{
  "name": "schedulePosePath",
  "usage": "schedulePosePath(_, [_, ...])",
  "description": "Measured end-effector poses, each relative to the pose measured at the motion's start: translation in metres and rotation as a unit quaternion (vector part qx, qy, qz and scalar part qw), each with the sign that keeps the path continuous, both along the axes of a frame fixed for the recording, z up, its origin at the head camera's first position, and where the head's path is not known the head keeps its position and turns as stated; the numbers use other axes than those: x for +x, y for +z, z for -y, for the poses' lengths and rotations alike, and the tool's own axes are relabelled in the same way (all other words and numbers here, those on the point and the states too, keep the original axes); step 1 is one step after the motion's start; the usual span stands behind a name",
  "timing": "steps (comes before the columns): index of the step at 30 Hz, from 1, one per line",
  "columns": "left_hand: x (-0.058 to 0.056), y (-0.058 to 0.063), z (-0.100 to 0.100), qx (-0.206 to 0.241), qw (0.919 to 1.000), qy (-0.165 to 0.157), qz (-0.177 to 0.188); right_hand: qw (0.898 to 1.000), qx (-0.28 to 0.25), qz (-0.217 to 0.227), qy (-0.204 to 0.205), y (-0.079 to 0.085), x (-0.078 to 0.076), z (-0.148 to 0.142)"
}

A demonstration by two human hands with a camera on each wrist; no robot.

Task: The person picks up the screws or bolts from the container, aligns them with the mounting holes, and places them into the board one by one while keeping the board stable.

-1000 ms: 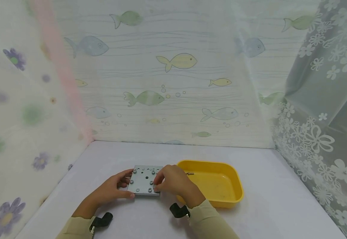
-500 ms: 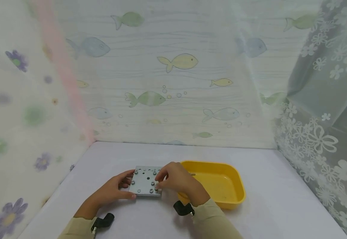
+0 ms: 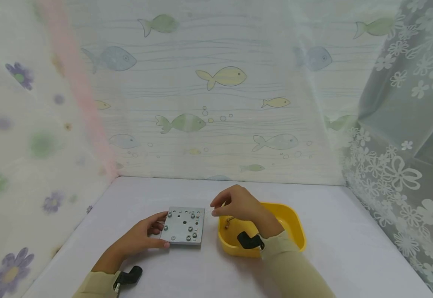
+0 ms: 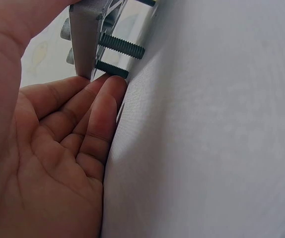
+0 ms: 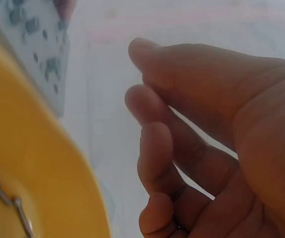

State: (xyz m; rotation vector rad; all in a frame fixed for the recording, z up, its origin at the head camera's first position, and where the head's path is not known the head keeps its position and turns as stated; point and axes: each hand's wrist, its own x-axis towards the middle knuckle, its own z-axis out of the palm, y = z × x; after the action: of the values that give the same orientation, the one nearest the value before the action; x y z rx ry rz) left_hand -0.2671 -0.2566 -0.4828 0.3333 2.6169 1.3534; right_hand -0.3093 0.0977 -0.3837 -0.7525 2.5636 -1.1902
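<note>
In the head view a square grey metal plate [image 3: 177, 230] lies on the table, with several socket-head bolts standing in its holes. My left hand [image 3: 141, 235] grips its left side, thumb at the near corner. Threaded bolt shanks [image 4: 122, 45] stick out below the plate in the left wrist view, close to the fingertips. To the right, my right hand [image 3: 240, 203] is over the left part of a yellow tray [image 3: 292, 219]. Its fingers are loosely bent, and nothing shows between thumb and fingertips. Loose bolts [image 5: 22, 216] lie in the tray.
A white-covered table [image 3: 186, 273] carries everything. Behind it hangs a fish-patterned curtain [image 3: 223, 136], with a flowered sheet [image 3: 44, 165] on the left and a lace-patterned sheet [image 3: 399, 174] on the right. Black wrist cameras sit at both sleeves.
My right hand has left the bolt at the plate's near right corner and moved right and away, over the tray. The left hand and plate stay where they were.
</note>
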Motion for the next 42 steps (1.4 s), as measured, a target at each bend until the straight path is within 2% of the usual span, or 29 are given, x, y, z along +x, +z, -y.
schedulePosePath(5, [0.000,0.001,0.001,0.001,1.0000,0.002,0.001,1.000,-0.008,0.018,0.007,-0.006,-0.015,-0.022])
schedulePosePath(11, [0.001,0.002,0.002,0.001,1.0000,0.002,0.001,0.999,0.011,0.050,0.004,-0.018,-0.023,-0.036])
schedulePosePath(20, [0.001,0.001,0.003,-0.006,1.0000,0.001,0.003,0.995,0.079,0.066,0.011,-0.038,-0.026,-0.035])
schedulePosePath(30, [0.003,0.003,0.003,-0.010,0.9999,0.004,-0.008,0.993,0.099,0.064,-0.014,-0.045,-0.025,-0.025])
schedulePosePath(36, [0.003,0.005,0.002,0.002,0.9999,-0.011,-0.012,0.990,0.126,0.060,-0.021,-0.049,-0.024,-0.023])
schedulePosePath(42, [0.004,0.004,-0.001,0.003,0.9999,-0.012,-0.011,0.988,0.143,0.053,0.003,-0.050,-0.023,-0.022])
